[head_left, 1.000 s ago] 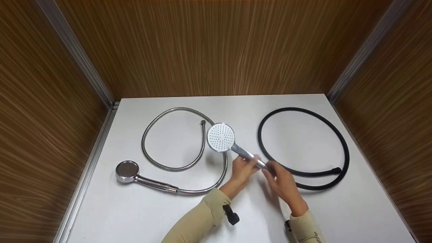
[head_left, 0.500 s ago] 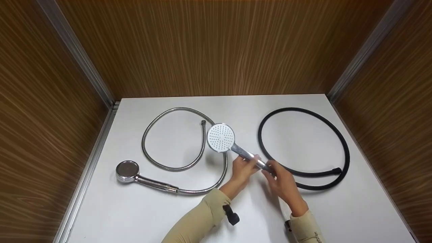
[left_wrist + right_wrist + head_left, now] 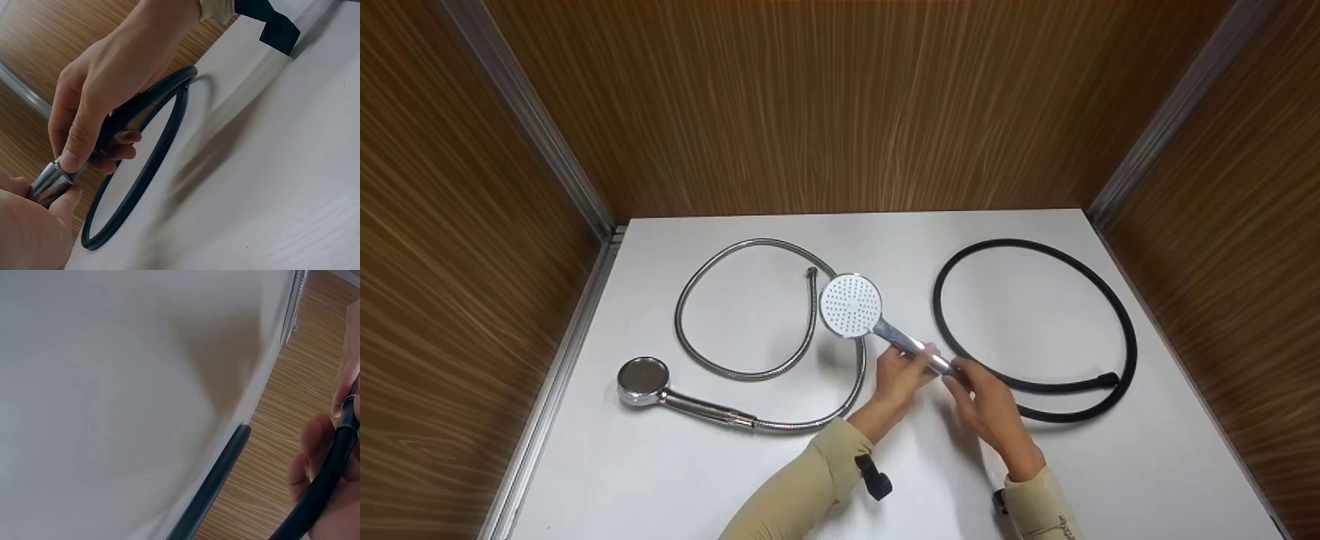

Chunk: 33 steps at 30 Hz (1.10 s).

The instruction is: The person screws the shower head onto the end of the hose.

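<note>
A shower head (image 3: 851, 305) with a white, dotted spray face and a chrome handle is held up over the table. My left hand (image 3: 897, 381) grips the lower part of its handle, face turned upward. At the handle's bottom end, my right hand (image 3: 987, 405) pinches the end of a black hose (image 3: 1126, 322). In the right wrist view the hose's end fitting (image 3: 348, 417) sits between the right fingers, right at the handle. From there the hose loops out over the right side of the table. The joint itself is mostly hidden by fingers in the head view.
A second, chrome shower head (image 3: 643, 381) lies at the left on the white table (image 3: 607, 472), joined to a coiled metal hose (image 3: 679, 315). The black hose's free end (image 3: 1108, 379) rests at the right. Wood-grain panels (image 3: 840, 105) enclose the back and sides.
</note>
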Motion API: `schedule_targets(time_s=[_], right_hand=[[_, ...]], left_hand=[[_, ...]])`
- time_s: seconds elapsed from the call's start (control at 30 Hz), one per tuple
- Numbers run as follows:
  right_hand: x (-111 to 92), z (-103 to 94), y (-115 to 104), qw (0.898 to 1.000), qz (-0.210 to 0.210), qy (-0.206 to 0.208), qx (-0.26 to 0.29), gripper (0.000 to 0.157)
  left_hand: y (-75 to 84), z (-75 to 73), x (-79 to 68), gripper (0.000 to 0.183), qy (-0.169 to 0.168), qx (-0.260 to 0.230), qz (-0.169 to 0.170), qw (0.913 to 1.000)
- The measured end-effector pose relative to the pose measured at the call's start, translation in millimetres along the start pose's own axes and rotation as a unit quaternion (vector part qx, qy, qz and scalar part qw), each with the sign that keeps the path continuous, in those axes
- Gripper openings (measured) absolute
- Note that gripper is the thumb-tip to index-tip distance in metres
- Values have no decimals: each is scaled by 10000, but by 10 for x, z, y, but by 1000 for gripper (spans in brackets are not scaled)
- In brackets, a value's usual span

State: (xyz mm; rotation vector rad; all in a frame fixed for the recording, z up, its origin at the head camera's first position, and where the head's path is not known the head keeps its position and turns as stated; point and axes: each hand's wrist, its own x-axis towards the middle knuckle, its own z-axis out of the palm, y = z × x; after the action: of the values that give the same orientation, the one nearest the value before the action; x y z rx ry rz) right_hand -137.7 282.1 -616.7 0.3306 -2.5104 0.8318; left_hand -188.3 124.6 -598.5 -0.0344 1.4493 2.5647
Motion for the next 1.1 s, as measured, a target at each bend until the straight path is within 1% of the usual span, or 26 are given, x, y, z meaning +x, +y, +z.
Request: schedule_targets(time_s=[0.23,0.47,0.63,0.73,0.93,1.1], right_hand=[[-5,2,3,10000,-54,35,-26,28],[2,-6,-1,9999,-93,24,105,24],[21,-9,-15,9995,-210,129,209,31],[29,-9,-20,9993,-272,177,161,34],[42,-5,-20,9991,-347,170,194,34],[39,-9,-29,9994,-257,130,193,31]], left_hand=[[-12,2,13,21,10,-88,-31,10000],[-28,-4,27,18,78,-83,25,9999],[-18,1,15,20,71,-32,29,10000],[-11,2,8,22,28,27,30,10000],[-6,0,3,22,-17,10,16,10000],[-7,0,2,22,-3,-7,42,10000]])
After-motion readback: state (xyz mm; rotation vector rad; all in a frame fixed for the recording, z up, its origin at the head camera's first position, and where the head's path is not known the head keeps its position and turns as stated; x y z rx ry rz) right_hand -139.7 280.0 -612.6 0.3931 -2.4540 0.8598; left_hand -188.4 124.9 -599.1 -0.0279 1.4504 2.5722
